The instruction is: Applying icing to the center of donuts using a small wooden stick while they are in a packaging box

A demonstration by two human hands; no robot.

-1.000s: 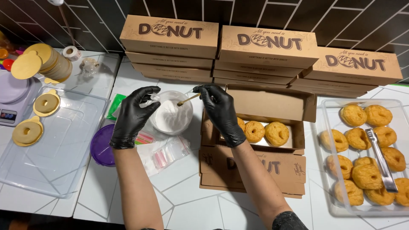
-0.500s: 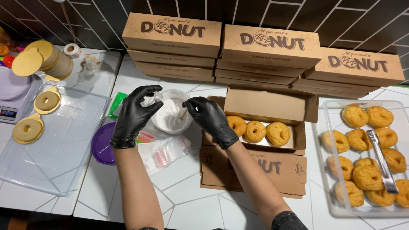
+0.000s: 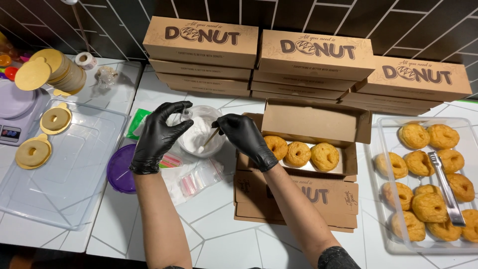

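Observation:
Both my hands wear black gloves. My left hand pinches the rim of a clear tub of white cream. My right hand holds a thin wooden stick whose tip dips into the cream. Just right of the tub an open brown cardboard box holds three plain golden donuts in a row. It rests on a pile of closed boxes.
Stacks of closed donut boxes line the back wall. A clear tray at right holds several donuts and metal tongs. At left lie a clear lid, a purple lid, small plastic bags, gold card discs and a scale.
My right hand has moved left and down from over the box, bringing the stick's tip into the cream. My left hand has stayed on the tub's rim.

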